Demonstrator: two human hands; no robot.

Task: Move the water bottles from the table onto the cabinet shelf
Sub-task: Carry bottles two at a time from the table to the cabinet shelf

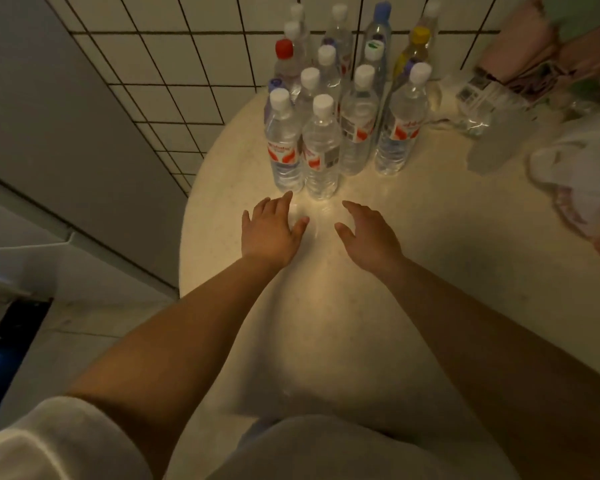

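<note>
Clear plastic water bottles (321, 147) stand upright in a tight cluster toward the far edge of a round cream table (326, 306), just beyond a person's outstretched fingers (286, 199). The left hand (271, 228) and right hand (368, 233) hover side by side, fingers spread open and holding nothing, the left fingertips near the two front bottles. Most caps are white; one is red (284, 48), one yellow (420, 34), one blue (381, 10).
</note>
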